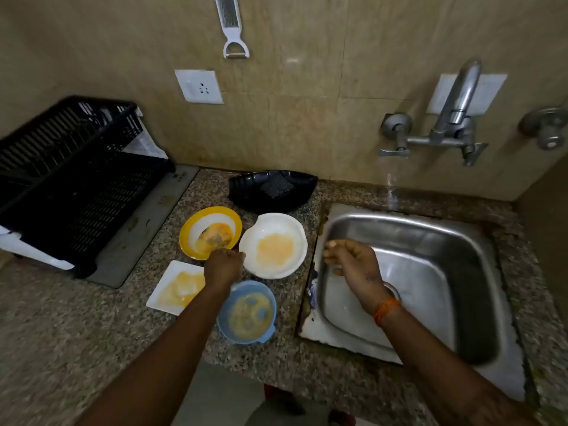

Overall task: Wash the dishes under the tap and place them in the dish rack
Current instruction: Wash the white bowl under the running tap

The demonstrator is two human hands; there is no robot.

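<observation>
Several dirty dishes sit on the granite counter left of the steel sink point(479, 241): a yellow-rimmed bowl point(187, 232), a white round plate point(285, 222) with yellowish residue, a white square plate point(172, 290) and a blue bowl point(255, 312). My left hand point(222, 265) grips the left rim of the white round plate. Over the sink's left edge hovers my right hand point(350, 259), fingers loosely curled and holding nothing. The tap point(458, 106) is mounted on the wall above the sink. At the far left stands the black dish rack point(61, 167).
A black dish point(246, 189) holding a dark scrub pad point(276, 186) sits by the wall behind the plates. A grater point(230, 23) hangs on the tiled wall above a socket point(199, 86). The counter's front edge runs along the bottom.
</observation>
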